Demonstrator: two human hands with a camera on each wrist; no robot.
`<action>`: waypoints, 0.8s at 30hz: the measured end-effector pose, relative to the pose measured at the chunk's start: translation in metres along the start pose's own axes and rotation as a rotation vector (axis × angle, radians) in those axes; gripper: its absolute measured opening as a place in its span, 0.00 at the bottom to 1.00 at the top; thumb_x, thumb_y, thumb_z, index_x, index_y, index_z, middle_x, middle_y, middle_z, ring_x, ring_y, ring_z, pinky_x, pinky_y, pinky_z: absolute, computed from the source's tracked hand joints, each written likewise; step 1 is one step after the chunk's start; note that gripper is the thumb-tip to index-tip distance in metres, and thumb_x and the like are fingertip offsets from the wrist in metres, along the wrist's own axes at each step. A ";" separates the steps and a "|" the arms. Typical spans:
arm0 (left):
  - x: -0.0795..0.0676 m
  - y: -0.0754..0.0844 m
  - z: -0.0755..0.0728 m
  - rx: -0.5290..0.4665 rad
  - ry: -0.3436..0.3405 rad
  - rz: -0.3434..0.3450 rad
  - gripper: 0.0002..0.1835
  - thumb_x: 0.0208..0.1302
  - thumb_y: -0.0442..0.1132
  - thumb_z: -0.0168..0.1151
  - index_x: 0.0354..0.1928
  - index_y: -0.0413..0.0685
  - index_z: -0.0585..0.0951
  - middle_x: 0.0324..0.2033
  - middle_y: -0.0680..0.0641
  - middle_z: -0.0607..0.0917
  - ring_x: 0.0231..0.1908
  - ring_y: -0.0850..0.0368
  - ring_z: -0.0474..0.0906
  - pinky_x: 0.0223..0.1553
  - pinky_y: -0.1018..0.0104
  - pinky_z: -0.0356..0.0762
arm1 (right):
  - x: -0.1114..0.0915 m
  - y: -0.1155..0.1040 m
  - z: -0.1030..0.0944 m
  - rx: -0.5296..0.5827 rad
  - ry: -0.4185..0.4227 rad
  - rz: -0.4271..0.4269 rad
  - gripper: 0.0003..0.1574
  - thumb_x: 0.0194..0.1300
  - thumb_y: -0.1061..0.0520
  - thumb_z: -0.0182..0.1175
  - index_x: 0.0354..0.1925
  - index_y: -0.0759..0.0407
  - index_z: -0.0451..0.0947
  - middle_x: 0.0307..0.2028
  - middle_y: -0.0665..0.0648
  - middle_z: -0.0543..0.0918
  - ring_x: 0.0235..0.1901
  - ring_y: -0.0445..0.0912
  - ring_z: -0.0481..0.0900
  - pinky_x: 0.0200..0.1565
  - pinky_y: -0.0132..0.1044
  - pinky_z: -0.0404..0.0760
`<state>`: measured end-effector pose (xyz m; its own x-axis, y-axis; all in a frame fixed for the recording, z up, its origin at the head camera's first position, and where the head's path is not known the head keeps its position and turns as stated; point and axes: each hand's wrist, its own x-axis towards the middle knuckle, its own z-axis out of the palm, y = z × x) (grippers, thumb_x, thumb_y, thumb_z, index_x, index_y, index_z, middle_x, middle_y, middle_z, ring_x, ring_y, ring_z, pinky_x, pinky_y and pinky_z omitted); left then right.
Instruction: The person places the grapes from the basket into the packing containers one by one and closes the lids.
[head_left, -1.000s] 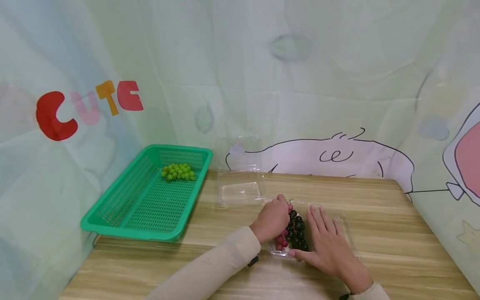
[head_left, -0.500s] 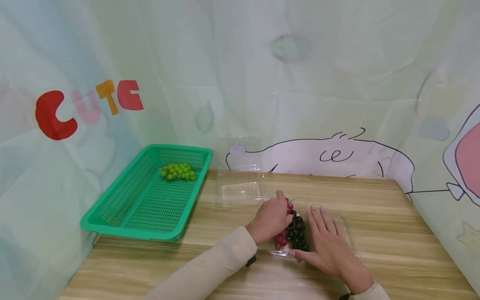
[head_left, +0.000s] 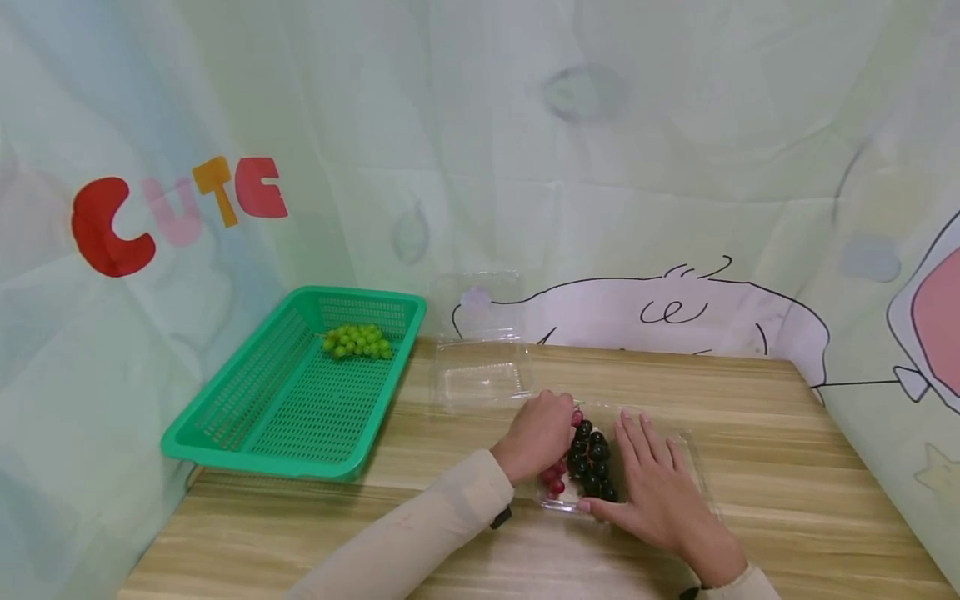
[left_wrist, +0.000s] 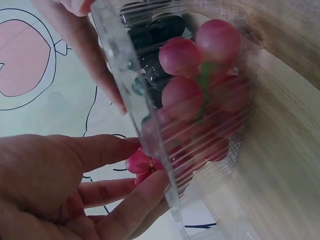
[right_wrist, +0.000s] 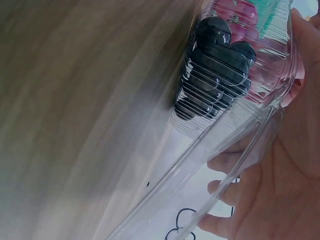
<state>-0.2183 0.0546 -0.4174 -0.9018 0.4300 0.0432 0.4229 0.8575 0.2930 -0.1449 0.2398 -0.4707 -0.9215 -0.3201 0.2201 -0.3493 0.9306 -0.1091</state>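
A clear plastic box [head_left: 558, 505] lies on the table with a bunch of red grapes [left_wrist: 182, 97] along its left side. Beside them in the same box is a bunch of black grapes [head_left: 590, 467]. My left hand [head_left: 538, 435] reaches over the left rim and pinches the red grapes near their far end, thumb and fingertips round a few berries in the left wrist view. My right hand [head_left: 660, 492] lies with fingers straight over the box's folded-back clear lid [right_wrist: 165, 192], its thumb by the near rim.
At the left stands a green plastic basket [head_left: 375, 417] with a bunch of green grapes [head_left: 356, 342] inside. Another clear box [head_left: 480, 383], lid raised, stands at the back of the wooden table [head_left: 787, 467]. A printed cloth [head_left: 637, 183] hangs behind and along both sides.
My left hand has shifted slightly left, its raised finger lowered back onto the red grapes. The red bunch's near end has moved a little left. My right hand stays put.
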 end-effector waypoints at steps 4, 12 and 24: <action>0.001 0.000 0.002 -0.001 0.034 0.008 0.06 0.69 0.38 0.67 0.37 0.42 0.83 0.26 0.48 0.82 0.22 0.60 0.75 0.20 0.73 0.74 | 0.000 0.001 0.000 -0.014 0.015 -0.010 0.75 0.55 0.14 0.54 0.76 0.70 0.55 0.77 0.67 0.58 0.76 0.66 0.54 0.69 0.68 0.60; 0.004 0.001 0.009 0.016 0.060 0.004 0.06 0.70 0.36 0.64 0.33 0.45 0.85 0.30 0.46 0.84 0.30 0.55 0.78 0.28 0.65 0.80 | 0.000 0.000 -0.001 -0.026 0.015 -0.018 0.76 0.55 0.13 0.54 0.76 0.70 0.56 0.76 0.67 0.59 0.75 0.65 0.55 0.68 0.67 0.61; 0.007 0.002 0.020 0.101 0.101 0.057 0.11 0.69 0.32 0.62 0.27 0.44 0.86 0.27 0.46 0.86 0.28 0.54 0.83 0.27 0.63 0.83 | 0.000 0.001 -0.001 -0.023 0.001 -0.007 0.76 0.55 0.13 0.53 0.76 0.69 0.54 0.77 0.67 0.58 0.76 0.65 0.54 0.69 0.67 0.60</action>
<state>-0.2217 0.0651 -0.4351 -0.8781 0.4529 0.1545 0.4762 0.8587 0.1894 -0.1450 0.2410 -0.4695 -0.9189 -0.3263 0.2215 -0.3517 0.9322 -0.0856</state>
